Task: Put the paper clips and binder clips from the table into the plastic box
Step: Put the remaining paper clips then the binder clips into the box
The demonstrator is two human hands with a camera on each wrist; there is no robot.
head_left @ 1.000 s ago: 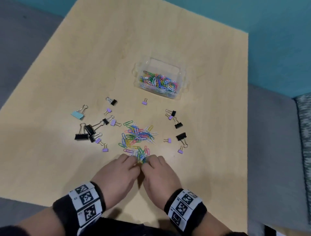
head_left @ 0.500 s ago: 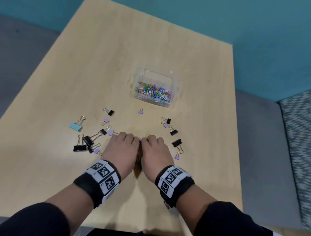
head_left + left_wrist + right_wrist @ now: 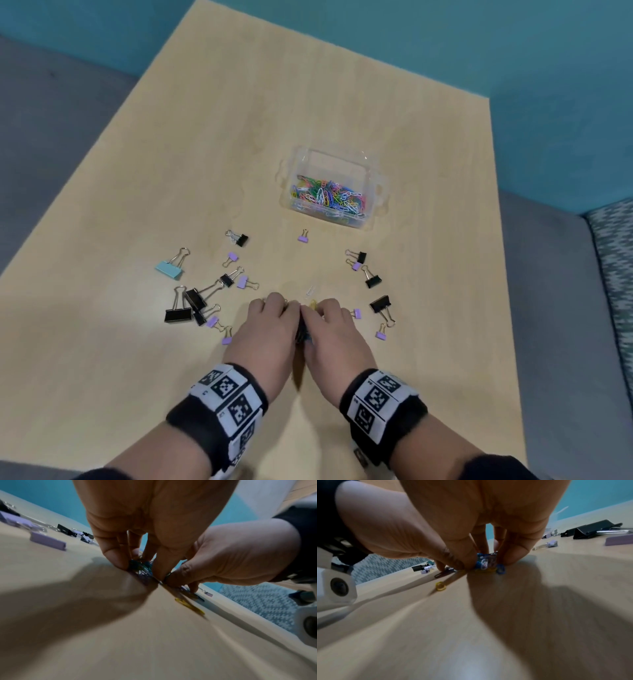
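The clear plastic box [image 3: 374, 192] stands mid-table with several coloured paper clips inside. My left hand [image 3: 277, 306] and right hand [image 3: 322, 308] are pressed side by side on the table, fingers curled round a bunch of coloured paper clips [image 3: 488, 562] gathered between them. The bunch [image 3: 140, 566] shows under the fingertips and is mostly hidden from above. A white paper clip [image 3: 310, 291] lies loose just beyond the fingers. A yellow paper clip [image 3: 441, 586] lies loose behind the hands. Black, purple and light blue binder clips lie on either side.
The light blue binder clip [image 3: 169, 269] and large black ones [image 3: 178, 313] lie left of the hands. Black and purple binder clips [image 3: 380, 303] lie to the right. One purple clip [image 3: 303, 238] sits before the box. The wooden table [image 3: 308, 102] ends near the grey sofa at right.
Both hands slid forward over the loose pile of paper clips and closed around it. The pile that lay spread in front of the fingers is now bunched and covered.
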